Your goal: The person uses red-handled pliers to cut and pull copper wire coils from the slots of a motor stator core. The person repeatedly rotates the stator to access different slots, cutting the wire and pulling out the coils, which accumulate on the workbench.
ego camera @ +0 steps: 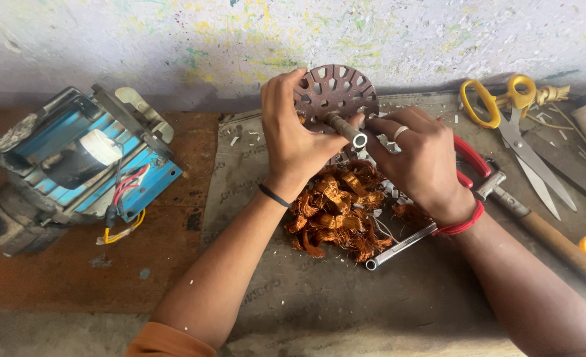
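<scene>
Right, I'm looking down at both hands on a round, perforated metal rotor [333, 92] with a steel shaft [346, 129] sticking out toward the camera, held up just above the bench [306, 311] near the wall. My left hand [293, 142] is wrapped around the disc's left rim, thumb across the face; my right hand [418, 158] is closed on the right side, fingertips at the shaft's base. So both hands are shut on the rotor.

It looks heavy and rigid to me, rusty steel, with slotted edges that could bite skin. I'd judge the rim the surest hold, and the smooth shaft likely slick.

Under it lies a tangle of copper winding wire [339, 211], soft and springy, and a spanner [399, 246] beside that. Scissors with yellow handles [504, 112] and a hammer [537, 228] lie to the right; a blue motor housing [75, 165] sits well apart on the left.
</scene>
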